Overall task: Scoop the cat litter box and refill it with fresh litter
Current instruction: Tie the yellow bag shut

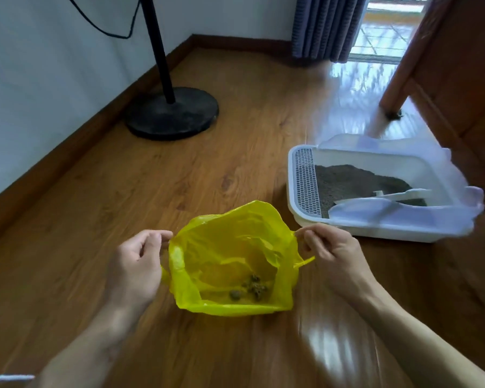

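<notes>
Two hands hold one yellow bag (230, 247) open above the wooden floor (95, 205). Left hand (136, 264) pinches its left handle; dark clumps (249, 287) lie inside; right hand (333, 253) pinches the right handle. Farther right, the litter box (375, 228) sits on the floor, scoop (403, 195) resting on grey litter (347, 183).

Daylight enters through the glass door (387, 26) at the upper right of the frame and lights the room evenly and brightly. It throws white glare streaks across the polished wooden floor (235, 141) at upper right and again at lower right. Shadows are soft and faint. The yellow bag (230, 247) glows translucent at centre. Straight edges bow near the frame borders from the wide lens, and the litter box (375, 189) at right is smeared by motion blur.
</notes>
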The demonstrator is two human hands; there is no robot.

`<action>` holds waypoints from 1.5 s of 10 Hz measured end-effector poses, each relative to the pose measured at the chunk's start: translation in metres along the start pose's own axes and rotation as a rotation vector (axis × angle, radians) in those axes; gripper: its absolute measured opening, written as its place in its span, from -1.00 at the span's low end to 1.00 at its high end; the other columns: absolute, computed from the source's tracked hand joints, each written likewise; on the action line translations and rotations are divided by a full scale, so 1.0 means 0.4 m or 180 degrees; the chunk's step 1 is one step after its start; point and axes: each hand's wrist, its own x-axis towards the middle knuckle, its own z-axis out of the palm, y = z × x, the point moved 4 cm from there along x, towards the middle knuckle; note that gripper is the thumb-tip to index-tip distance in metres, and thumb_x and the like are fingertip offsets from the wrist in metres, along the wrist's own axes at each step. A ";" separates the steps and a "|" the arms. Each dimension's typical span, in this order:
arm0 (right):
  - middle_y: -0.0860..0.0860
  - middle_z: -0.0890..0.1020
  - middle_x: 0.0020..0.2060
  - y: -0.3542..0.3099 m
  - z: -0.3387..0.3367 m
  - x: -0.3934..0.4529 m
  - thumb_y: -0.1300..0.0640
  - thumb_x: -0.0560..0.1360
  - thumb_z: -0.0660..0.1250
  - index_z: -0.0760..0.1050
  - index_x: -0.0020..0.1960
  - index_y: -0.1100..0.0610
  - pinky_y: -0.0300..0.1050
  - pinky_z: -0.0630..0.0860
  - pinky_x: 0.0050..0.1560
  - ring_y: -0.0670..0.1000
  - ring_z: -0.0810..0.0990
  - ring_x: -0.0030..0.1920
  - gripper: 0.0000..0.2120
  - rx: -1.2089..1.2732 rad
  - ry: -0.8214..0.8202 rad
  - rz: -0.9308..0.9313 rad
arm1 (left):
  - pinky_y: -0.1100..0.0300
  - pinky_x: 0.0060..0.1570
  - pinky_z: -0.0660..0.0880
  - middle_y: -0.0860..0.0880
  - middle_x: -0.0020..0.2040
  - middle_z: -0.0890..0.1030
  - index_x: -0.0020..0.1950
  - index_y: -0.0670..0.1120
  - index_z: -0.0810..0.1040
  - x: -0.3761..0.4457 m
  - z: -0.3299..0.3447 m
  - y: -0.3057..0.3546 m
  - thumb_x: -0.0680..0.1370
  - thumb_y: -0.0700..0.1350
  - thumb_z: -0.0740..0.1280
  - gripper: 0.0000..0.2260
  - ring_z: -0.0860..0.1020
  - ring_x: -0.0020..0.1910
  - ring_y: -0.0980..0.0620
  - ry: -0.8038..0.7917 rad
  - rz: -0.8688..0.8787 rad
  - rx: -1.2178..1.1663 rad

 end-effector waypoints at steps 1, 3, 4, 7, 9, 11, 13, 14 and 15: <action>-0.07 0.67 -0.12 0.061 0.021 0.016 0.15 0.55 0.34 0.62 0.02 0.01 -0.17 0.56 -0.01 -0.11 0.62 -0.07 -0.89 -0.0523 -0.0125 0.0395 | 0.13 -0.20 0.45 -0.01 -0.08 0.65 -0.01 0.03 0.64 0.015 -0.004 -0.035 0.64 -0.13 0.20 -0.78 0.57 -0.08 -0.13 0.0407 -0.0443 -0.0130; 0.06 0.50 0.26 0.110 0.064 0.019 -0.17 0.46 0.43 0.35 0.42 0.05 -0.05 0.48 0.23 0.04 0.50 0.23 -0.37 -0.0904 -0.0341 0.1082 | 0.06 0.28 0.34 -0.14 0.41 0.43 0.52 -0.11 0.30 0.030 0.040 -0.097 0.67 -0.07 0.18 -0.58 0.42 0.36 -0.11 0.0124 -0.1337 -0.0320; 0.00 0.56 0.21 0.125 0.069 0.021 -0.07 0.46 0.47 0.36 0.42 0.07 0.03 0.55 0.21 0.01 0.57 0.18 -0.39 -0.0273 -0.0383 0.1364 | -0.08 0.13 0.54 -0.15 0.17 0.62 0.39 -0.08 0.46 0.026 0.048 -0.123 0.65 -0.05 0.22 -0.67 0.58 0.05 -0.13 -0.0132 -0.1852 -0.0739; 0.00 0.53 -0.53 0.094 0.044 0.047 0.25 0.54 0.33 0.59 -0.27 0.23 -0.17 0.47 -0.41 -0.07 0.51 -0.49 -0.78 0.0073 -0.0484 0.1220 | 0.14 -0.28 0.39 -0.07 -0.39 0.54 -0.19 -0.13 0.54 0.014 0.033 -0.068 0.61 -0.17 0.28 -0.82 0.49 -0.41 0.02 -0.0218 -0.1583 -0.0998; 0.02 0.36 -0.48 -0.083 -0.001 0.097 0.26 0.59 0.26 0.59 -0.08 0.30 -0.10 0.53 -0.36 -0.02 0.41 -0.51 -0.83 0.1545 -0.0665 0.1110 | 0.20 -0.42 0.46 -0.02 -0.50 0.45 -0.23 -0.14 0.54 0.074 -0.009 0.081 0.61 -0.17 0.25 -0.77 0.44 -0.54 0.07 -0.0382 -0.1123 -0.1446; 0.06 0.40 -0.46 -0.233 -0.056 0.109 0.24 0.60 0.26 0.58 0.16 0.15 -0.06 0.47 -0.38 0.01 0.38 -0.50 -0.81 0.1043 -0.0880 0.0243 | 0.25 -0.54 0.42 -0.05 -0.43 0.46 -0.13 -0.16 0.56 0.079 -0.051 0.252 0.63 -0.18 0.22 -0.81 0.40 -0.57 0.06 -0.0588 -0.0089 -0.1233; 0.05 0.34 -0.48 -0.264 -0.097 0.114 0.29 0.60 0.25 0.53 0.25 0.16 -0.14 0.43 -0.45 0.00 0.30 -0.52 -0.75 0.1173 -0.0477 0.0094 | 0.17 -0.52 0.39 -0.18 -0.30 0.51 -0.03 -0.14 0.56 0.114 -0.075 0.299 0.63 -0.08 0.27 -0.84 0.42 -0.55 0.07 -0.0626 0.0108 -0.0732; 0.07 0.33 -0.49 -0.270 -0.097 0.119 0.30 0.61 0.22 0.53 0.26 0.14 -0.16 0.41 -0.52 0.01 0.28 -0.55 -0.74 0.1232 -0.0386 0.0095 | 0.14 -0.51 0.40 -0.27 -0.26 0.52 -0.11 -0.12 0.56 0.113 -0.094 0.327 0.62 0.00 0.29 -0.78 0.45 -0.54 0.04 -0.0674 0.0181 -0.0728; 0.09 0.31 -0.47 -0.249 -0.075 0.122 0.33 0.62 0.20 0.48 0.33 0.17 -0.16 0.40 -0.52 0.01 0.26 -0.53 -0.68 0.1096 -0.0339 0.0347 | 0.24 -0.61 0.34 -0.16 -0.34 0.48 -0.22 -0.05 0.54 0.095 -0.073 0.309 0.65 -0.11 0.23 -0.75 0.40 -0.61 0.13 -0.0720 0.0018 -0.0723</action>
